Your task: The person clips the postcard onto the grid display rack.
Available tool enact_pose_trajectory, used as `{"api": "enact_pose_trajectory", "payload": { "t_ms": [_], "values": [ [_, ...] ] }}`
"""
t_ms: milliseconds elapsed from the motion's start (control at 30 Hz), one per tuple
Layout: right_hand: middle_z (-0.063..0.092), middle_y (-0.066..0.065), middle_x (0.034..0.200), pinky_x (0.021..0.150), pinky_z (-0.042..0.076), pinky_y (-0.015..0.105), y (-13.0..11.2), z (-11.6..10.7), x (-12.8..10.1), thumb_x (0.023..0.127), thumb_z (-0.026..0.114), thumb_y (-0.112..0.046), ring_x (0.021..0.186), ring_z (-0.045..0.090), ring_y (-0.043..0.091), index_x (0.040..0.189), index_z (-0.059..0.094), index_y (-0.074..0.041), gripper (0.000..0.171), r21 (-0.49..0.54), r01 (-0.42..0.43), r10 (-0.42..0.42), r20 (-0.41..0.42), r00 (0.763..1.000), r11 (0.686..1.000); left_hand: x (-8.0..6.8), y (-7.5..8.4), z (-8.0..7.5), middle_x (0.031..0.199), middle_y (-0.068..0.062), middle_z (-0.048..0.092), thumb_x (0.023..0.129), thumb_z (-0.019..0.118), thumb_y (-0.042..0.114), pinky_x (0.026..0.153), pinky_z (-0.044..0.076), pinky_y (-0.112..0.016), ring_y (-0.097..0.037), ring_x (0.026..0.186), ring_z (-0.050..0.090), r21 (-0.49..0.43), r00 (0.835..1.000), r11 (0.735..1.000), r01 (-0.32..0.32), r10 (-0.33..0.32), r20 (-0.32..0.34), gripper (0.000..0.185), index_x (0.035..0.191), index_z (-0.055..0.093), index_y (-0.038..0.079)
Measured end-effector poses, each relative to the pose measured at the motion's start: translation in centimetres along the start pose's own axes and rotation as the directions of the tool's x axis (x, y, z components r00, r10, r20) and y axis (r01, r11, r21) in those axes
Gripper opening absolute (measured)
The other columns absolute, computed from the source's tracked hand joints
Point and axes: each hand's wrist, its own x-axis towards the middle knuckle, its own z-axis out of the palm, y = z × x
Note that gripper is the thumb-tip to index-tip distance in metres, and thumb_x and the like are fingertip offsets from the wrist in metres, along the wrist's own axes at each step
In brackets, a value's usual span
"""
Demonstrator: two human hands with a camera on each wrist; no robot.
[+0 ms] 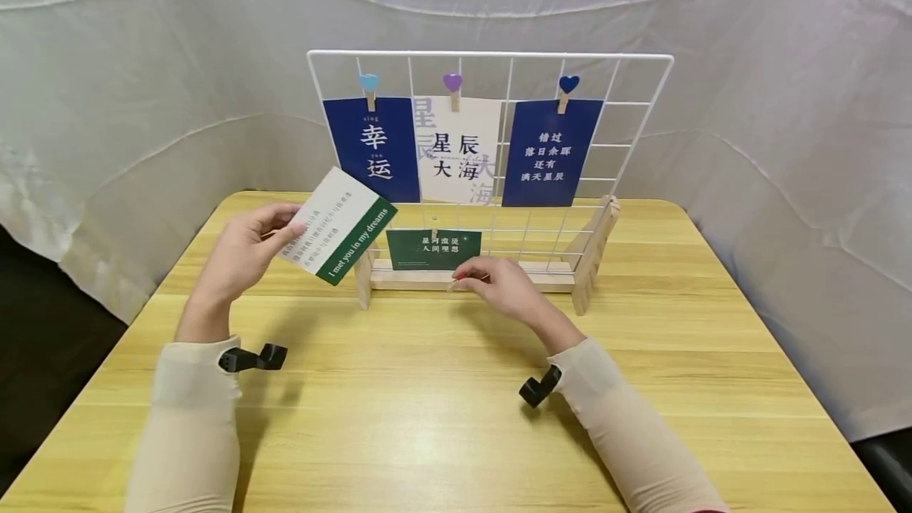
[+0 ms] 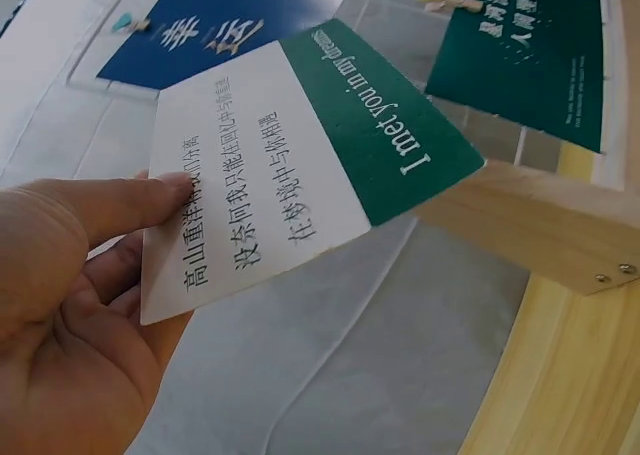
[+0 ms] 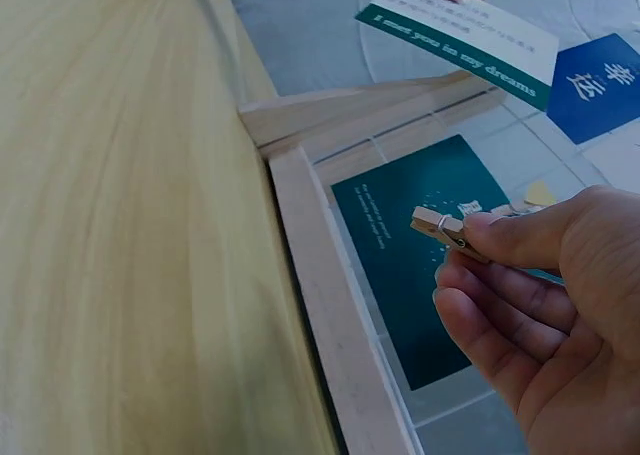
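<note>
Nearest the viewer, two forearms in pale beige sleeves reach across a smooth, light wood-grain worktop (image 1: pixel 442 418). The right hand (image 1: pixel 502 285), near the middle of the worktop, pinches a small bare-wood clothes peg (image 3: pixel 440 226) between thumb and forefinger, the other fingers loosely curled beneath it. The left hand (image 1: pixel 245 252), toward the far left edge, grips a stiff rectangular card (image 1: pixel 337 226) by one short end, thumb on its face; the card is matt white with printed lines and a dark green band reading "I met you in my dreams", and it is held tilted in the air just left of the rack.

Beyond the hands, along the far edge, a white wire grid (image 1: pixel 492 58) stands upright in a pale wooden stand (image 1: pixel 594 256). A small dark green card (image 1: pixel 433 249) hangs low on it; above hang two navy cards and a white one, each under a heart-topped peg.

Judged from this, the step in hand is readying card and peg for hanging; the next move calls for setting the card's edge against a free wire and squeezing the peg open over both
</note>
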Motion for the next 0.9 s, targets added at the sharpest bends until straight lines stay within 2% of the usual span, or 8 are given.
{"api": "enact_pose_trajectory", "payload": {
  "t_ms": [200,433,600,733,900],
  "values": [
    [0.07,-0.003,0.1,0.073,0.054,0.03,0.2,-0.8,-0.1,0.096,0.066,-0.02,0.086,0.065,0.015,0.11,0.072,-0.008,0.02,0.024,0.007,-0.006,-0.021,1.0,1.0,0.0,0.7,1.2,0.104,-0.017,0.069,0.097,0.061,0.008,0.073,0.048,-0.012,-0.009,0.083,0.062,0.031,1.0,0.999,-0.015,0.016,-0.009,0.024,0.119,0.065,-0.002],
    [0.07,-0.003,0.098,0.066,0.051,0.035,0.3,-1.5,-0.2,0.097,0.064,-0.022,0.086,0.066,0.032,0.112,0.071,-0.009,0.021,0.061,-0.032,0.034,-0.032,0.999,0.998,0.3,0.9,2.7,0.1,-0.014,0.069,0.098,0.061,0.012,0.069,0.05,-0.014,-0.021,0.08,0.064,0.053,0.999,0.998,-0.033,0.032,0.018,0.019,0.111,0.066,-0.001],
    [0.07,-0.003,0.096,0.066,0.05,0.035,0.4,-2.0,-0.3,0.096,0.065,-0.024,0.085,0.065,0.032,0.109,0.072,-0.009,0.021,0.053,-0.034,0.037,-0.062,0.997,0.998,0.4,1.1,3.9,0.098,-0.012,0.07,0.097,0.062,0.013,0.069,0.05,-0.013,-0.021,0.08,0.065,0.072,0.998,0.996,-0.053,0.05,0.039,0.016,0.107,0.067,0.0],
    [0.07,-0.003,0.095,0.065,0.049,0.035,0.4,-2.5,-0.3,0.096,0.065,-0.024,0.083,0.065,0.032,0.106,0.073,-0.012,0.017,0.042,-0.029,0.033,-0.081,0.996,0.999,0.5,1.4,4.7,0.098,-0.011,0.07,0.097,0.062,0.013,0.072,0.053,-0.021,-0.021,0.081,0.065,0.089,0.997,0.994,-0.056,0.05,0.067,0.016,0.107,0.067,0.002],
    [0.071,-0.003,0.097,0.069,0.052,0.034,0.4,-3.0,-0.6,0.097,0.064,-0.022,0.083,0.066,0.021,0.106,0.073,-0.014,0.016,0.011,-0.009,0.01,-0.103,0.995,1.0,0.6,1.8,5.9,0.102,-0.01,0.07,0.097,0.063,0.015,0.075,0.057,-0.037,-0.021,0.084,0.067,0.083,0.996,0.996,-0.045,0.038,0.084,0.016,0.107,0.068,0.003]
  ]
}}
